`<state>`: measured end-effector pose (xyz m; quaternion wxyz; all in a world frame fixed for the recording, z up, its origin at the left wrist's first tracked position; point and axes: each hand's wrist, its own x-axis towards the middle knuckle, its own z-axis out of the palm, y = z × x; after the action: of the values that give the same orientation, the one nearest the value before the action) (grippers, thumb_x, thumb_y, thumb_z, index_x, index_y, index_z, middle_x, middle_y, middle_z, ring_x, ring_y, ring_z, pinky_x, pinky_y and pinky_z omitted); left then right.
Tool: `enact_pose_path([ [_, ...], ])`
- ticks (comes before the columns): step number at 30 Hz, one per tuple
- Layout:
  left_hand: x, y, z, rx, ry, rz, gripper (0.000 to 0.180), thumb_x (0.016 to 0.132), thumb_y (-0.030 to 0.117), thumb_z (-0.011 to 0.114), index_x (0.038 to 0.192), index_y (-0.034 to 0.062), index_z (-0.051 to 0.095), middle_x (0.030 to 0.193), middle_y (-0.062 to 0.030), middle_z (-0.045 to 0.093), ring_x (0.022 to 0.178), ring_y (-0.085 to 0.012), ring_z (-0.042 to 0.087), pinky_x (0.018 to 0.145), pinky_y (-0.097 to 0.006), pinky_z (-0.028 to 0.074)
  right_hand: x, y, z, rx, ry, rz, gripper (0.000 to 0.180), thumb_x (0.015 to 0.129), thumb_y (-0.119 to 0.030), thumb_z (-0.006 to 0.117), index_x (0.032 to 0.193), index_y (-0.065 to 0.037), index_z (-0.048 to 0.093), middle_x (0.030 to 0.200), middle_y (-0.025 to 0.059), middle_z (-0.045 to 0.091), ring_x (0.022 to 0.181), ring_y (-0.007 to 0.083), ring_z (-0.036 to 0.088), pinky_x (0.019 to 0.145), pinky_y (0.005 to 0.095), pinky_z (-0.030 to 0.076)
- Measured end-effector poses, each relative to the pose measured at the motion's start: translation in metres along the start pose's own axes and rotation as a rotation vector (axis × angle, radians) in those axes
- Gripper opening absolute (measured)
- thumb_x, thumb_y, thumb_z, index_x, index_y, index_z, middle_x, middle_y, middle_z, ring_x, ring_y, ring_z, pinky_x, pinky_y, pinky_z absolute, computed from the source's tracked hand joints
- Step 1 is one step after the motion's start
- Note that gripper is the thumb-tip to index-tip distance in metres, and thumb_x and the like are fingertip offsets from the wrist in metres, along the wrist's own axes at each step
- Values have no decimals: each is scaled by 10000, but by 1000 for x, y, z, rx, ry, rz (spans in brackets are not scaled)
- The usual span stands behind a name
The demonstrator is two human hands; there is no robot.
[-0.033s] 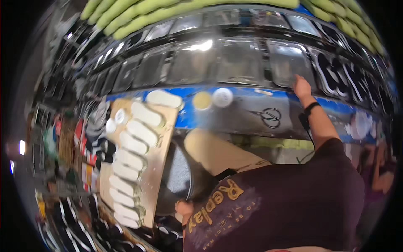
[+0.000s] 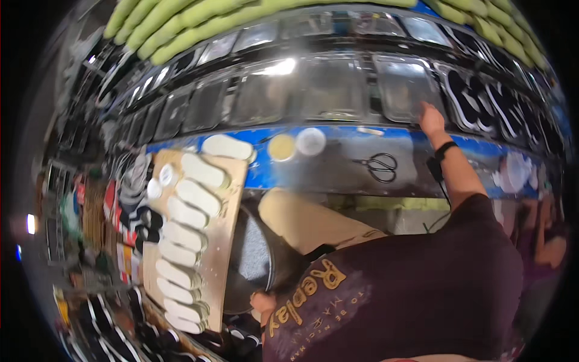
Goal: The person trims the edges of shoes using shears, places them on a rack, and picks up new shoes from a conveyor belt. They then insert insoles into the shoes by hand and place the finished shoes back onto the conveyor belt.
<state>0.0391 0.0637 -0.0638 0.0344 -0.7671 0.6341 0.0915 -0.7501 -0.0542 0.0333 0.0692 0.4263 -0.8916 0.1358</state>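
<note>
My right hand [image 2: 431, 119] reaches forward to the near right corner of a shiny flat tray [image 2: 405, 90], its fingers curled at the edge. Down beside my body, my left hand [image 2: 262, 301] is closed next to a dark round tub [image 2: 269, 265] with a speckled grey inside; what it holds, if anything, is hidden. White shoe insoles [image 2: 193, 196] lie in overlapping stacks on a wooden board [image 2: 220, 271] to the left. One more insole [image 2: 228, 146] rests across the board's far end. Black-handled scissors [image 2: 382, 168] lie on the bench.
A blue-edged bench [image 2: 338, 157] bears a yellowish disc [image 2: 281, 146] and a white round lid [image 2: 310, 141]. Beyond it run rows of trays, with black-and-white shoe parts [image 2: 470, 102] at right and pale green rolls [image 2: 199, 27] behind. Another person's arm [image 2: 550, 247] shows at far right.
The whole view has shifted slightly, so the bench and board appear a little further left. Both hands keep nearly the same places.
</note>
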Motion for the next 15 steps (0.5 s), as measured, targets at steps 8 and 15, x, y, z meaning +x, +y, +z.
enact_pose_path([
  [8,33,-20,6,-102,-354,-131,431,683,418,751,807,5,730,817,-224,688,796,-395,669,751,-459,521,27,153,-51,-131,160,320,438,798,-82,569,1235,-111,573,1399,155,437,1128,377,574,944,465,474],
  [15,39,20,-6,17,-328,-123,502,695,467,765,794,-23,718,836,-237,685,827,-397,669,776,-458,518,21,262,-69,-293,-124,328,487,692,-172,763,1149,-58,642,1153,199,634,1101,334,600,955,412,473],
])
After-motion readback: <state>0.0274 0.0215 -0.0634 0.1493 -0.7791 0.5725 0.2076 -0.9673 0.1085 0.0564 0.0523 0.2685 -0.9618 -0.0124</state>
